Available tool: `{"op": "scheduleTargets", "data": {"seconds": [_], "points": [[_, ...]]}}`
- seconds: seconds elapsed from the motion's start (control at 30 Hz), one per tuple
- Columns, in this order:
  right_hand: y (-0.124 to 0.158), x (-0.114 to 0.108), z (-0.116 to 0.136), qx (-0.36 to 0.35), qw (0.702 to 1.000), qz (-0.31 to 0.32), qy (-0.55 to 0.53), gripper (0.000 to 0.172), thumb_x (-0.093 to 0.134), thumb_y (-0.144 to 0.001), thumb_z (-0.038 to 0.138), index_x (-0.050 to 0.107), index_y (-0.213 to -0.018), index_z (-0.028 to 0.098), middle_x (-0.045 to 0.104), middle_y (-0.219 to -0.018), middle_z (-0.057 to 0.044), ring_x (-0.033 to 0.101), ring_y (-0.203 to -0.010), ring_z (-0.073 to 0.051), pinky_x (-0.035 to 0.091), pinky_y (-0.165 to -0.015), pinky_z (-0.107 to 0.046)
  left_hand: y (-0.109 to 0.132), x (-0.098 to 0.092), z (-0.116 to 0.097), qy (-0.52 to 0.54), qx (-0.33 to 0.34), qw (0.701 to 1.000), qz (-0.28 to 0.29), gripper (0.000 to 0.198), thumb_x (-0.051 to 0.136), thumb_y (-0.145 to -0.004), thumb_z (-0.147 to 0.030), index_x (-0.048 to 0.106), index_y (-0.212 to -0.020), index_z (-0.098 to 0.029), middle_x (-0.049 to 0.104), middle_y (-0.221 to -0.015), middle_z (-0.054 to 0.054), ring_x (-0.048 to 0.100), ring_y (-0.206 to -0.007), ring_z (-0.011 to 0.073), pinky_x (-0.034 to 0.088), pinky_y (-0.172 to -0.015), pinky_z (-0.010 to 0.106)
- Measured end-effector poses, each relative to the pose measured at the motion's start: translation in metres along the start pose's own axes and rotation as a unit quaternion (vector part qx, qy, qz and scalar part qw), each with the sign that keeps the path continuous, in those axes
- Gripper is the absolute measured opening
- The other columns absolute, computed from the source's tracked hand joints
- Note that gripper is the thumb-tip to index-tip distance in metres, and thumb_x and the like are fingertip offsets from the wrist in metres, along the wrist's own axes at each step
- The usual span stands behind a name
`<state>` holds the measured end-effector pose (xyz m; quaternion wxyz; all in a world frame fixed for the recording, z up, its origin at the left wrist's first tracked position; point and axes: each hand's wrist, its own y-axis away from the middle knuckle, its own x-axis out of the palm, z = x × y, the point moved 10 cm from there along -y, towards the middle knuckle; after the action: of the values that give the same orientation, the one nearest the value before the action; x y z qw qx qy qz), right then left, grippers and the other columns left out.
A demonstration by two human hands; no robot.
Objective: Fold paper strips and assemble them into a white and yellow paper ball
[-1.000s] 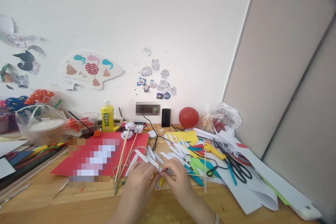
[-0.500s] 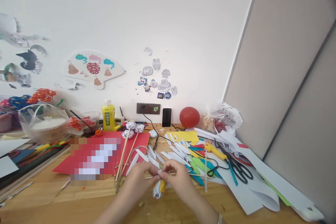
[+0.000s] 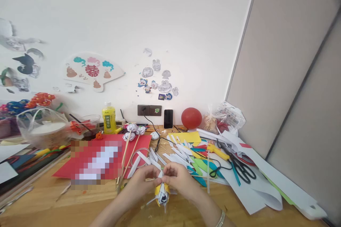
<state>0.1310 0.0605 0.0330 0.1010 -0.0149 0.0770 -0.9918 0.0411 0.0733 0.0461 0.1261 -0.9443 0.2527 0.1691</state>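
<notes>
**Left hand (image 3: 145, 181) and right hand (image 3: 177, 179) hid part of a paper piece (image 3: 162, 197)**

Their pinch covered the piece just below its white point. Both forearms (image 3: 114, 207) ran off the bottom edge. The right hand also concealed one end of a thin stick (image 3: 199, 176). Left of the hands, a pixelated patch (image 3: 97, 163) masked much of a red sheet (image 3: 62, 170); farther left, the edge cut off a white sheet (image 3: 6, 172). Beyond the right hand, a clear bag (image 3: 210, 123) blurred its contents.

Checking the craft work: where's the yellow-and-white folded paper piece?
The folded paper piece is low in the head view, slightly left of centre, pinched at its top by the left hand and right hand.
</notes>
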Motion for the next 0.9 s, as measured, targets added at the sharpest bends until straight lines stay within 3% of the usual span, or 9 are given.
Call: {"op": "scheduleTargets", "data": {"seconds": [0.13, 0.3, 0.53, 0.67, 0.9], "points": [[-0.003, -0.001, -0.012, 0.027, 0.999, 0.025, 0.036, 0.023, 0.071, -0.058, 0.029, 0.056, -0.070, 0.016, 0.051, -0.062, 0.004, 0.048, -0.059, -0.009, 0.038, -0.056, -0.020, 0.002, 0.003, 0.004, -0.062, 0.002, 0.998, 0.003, 0.004, 0.055, -0.067, -0.020, 0.054, -0.066, -0.017, 0.060, -0.068, -0.002, 0.055, -0.070, 0.0160, 0.041, -0.062, 0.023], [-0.004, -0.004, -0.018, 0.050, 0.996, 0.005, 0.080, 0.021, 0.071, -0.055, 0.024, 0.054, -0.063, 0.015, 0.049, -0.060, 0.005, 0.044, -0.055, -0.008, 0.034, -0.051, -0.019, 0.000, 0.007, 0.010, -0.117, 0.010, 0.993, 0.011, 0.011, 0.055, -0.068, -0.026, 0.052, -0.063, -0.017, 0.056, -0.064, -0.002, 0.052, -0.065, 0.0151, 0.039, -0.057, 0.022], [-0.005, 0.000, -0.019, 0.029, 0.993, 0.022, 0.112, 0.014, 0.067, -0.061, 0.020, 0.054, -0.067, 0.016, 0.050, -0.062, 0.005, 0.047, -0.057, -0.009, 0.037, -0.054, -0.019, 0.000, 0.005, 0.011, -0.169, 0.012, 0.986, -0.003, 0.014, 0.053, -0.069, -0.026, 0.049, -0.058, -0.018, 0.056, -0.062, -0.003, 0.051, -0.063, 0.0140, 0.037, -0.056, 0.021], [-0.003, 0.001, -0.015, 0.001, 0.984, 0.049, 0.169, 0.012, 0.064, -0.065, 0.018, 0.058, -0.075, 0.017, 0.055, -0.070, 0.003, 0.052, -0.067, -0.012, 0.040, -0.060, -0.021, 0.001, 0.008, 0.007, -0.194, 0.009, 0.981, 0.009, 0.010, 0.050, -0.069, -0.022, 0.050, -0.060, -0.018, 0.058, -0.064, -0.002, 0.052, -0.065, 0.0143, 0.036, -0.057, 0.021], [0.003, 0.004, 0.006, -0.036, 0.972, 0.043, 0.228, 0.005, 0.062, -0.066, 0.015, 0.061, -0.071, 0.017, 0.055, -0.070, 0.002, 0.053, -0.069, -0.012, 0.041, -0.064, -0.022, 0.003, 0.005, 0.006, -0.149, -0.010, 0.988, 0.022, 0.011, 0.054, -0.068, -0.024, 0.052, -0.060, -0.018, 0.058, -0.067, -0.002, 0.052, -0.067, 0.0147, 0.037, -0.059, 0.021]]}}
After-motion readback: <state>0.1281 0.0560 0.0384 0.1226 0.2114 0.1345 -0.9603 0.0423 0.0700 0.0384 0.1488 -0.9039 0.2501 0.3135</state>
